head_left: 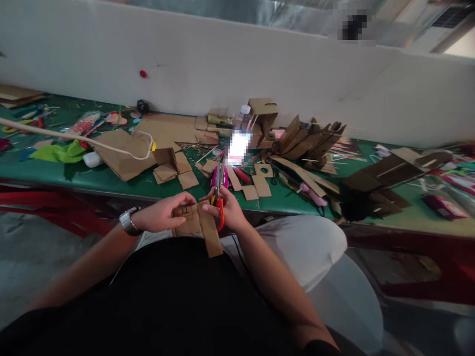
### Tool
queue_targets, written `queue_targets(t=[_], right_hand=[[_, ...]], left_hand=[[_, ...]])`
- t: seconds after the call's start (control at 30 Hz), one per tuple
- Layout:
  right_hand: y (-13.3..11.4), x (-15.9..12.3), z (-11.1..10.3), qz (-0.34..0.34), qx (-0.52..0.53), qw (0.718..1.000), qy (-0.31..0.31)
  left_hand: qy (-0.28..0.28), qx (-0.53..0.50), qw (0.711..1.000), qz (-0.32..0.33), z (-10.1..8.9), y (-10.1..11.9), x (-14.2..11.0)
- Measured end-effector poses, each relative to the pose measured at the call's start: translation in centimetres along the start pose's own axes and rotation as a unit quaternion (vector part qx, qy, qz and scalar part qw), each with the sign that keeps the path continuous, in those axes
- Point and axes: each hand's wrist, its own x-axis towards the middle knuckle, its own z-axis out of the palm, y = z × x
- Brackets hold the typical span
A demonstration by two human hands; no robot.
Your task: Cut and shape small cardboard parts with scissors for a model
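My left hand [163, 213], with a watch at the wrist, grips the left edge of a small piece of cardboard [191, 225] over my lap. Dark lines are drawn on that piece near the thumb. My right hand [230, 211] is closed around scissors [221, 210] with orange handles, their blades pointing away from me toward the table. Its thumb also presses on the cardboard, where a narrow flap hangs down at the right. Parts of the fingers are hidden behind the cardboard and the handles.
A green-topped table [122, 186] runs across in front of me. On it lie cardboard sheets [128, 153], cut pieces [261, 185], a bottle [244, 118], a blurred bright screen [238, 148] and cardboard constructions [309, 141]. A white cable [74, 136] crosses at the left.
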Motion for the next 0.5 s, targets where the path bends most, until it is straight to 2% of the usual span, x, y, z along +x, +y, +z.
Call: queue_targets(t=[0.1,0.17,0.33,0.5], right_hand=[[-0.3,-0.3,0.3,0.017,-0.009,0.999,-0.035],[-0.4,-0.4,0.4,0.022,-0.014,0.999,-0.031],[-0.1,-0.5,0.7,0.033,0.017,0.999,0.037],[0.1,-0.5,0.7,0.028,0.022,0.997,0.075]], left_hand=[[0.026,0.049,0.998,0.015,-0.2,0.0,0.3],[0.037,0.049,0.998,0.024,-0.2,-0.2,0.4],[0.105,-0.047,0.993,0.000,0.2,-0.4,0.7],[0.134,-0.087,0.987,-0.025,0.9,-0.4,1.0]])
